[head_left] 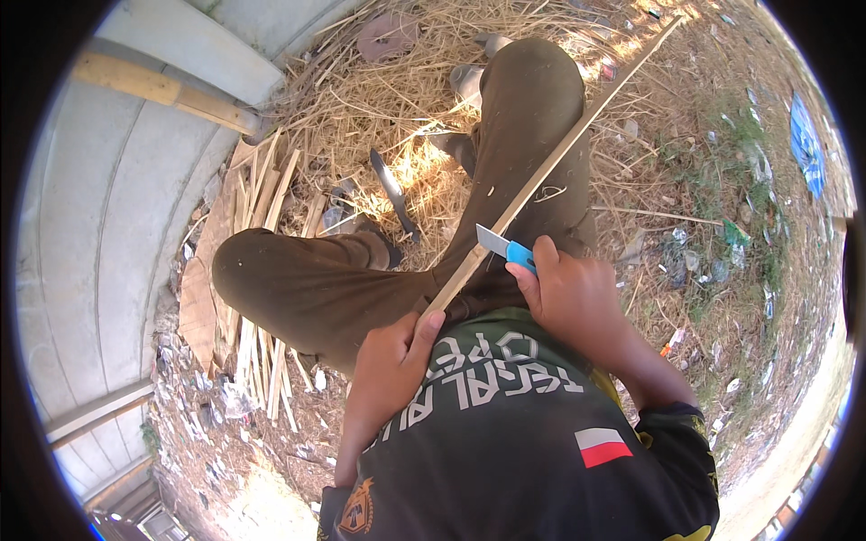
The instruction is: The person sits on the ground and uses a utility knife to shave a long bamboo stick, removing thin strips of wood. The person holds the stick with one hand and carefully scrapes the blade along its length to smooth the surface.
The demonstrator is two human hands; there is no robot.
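A long, pale strip of split bamboo (546,171) runs from my lap up to the far right, resting across my thigh. My left hand (394,361) is closed round its near end, the thumb lying along the top. In my right hand (570,287) is a blue utility knife (520,255), gripped by its handle. Its bare blade (492,240) points left and lies at the strip, a little beyond a node. Whether the edge is cutting in, I cannot tell.
Straw-like bamboo shavings (352,99) cover the ground ahead. A large dark-bladed knife (391,185) lies between my legs. Cut bamboo strips (262,361) are piled on the left, near a grey panelled wall (99,234). Litter and a blue plastic sheet (806,144) lie to the right.
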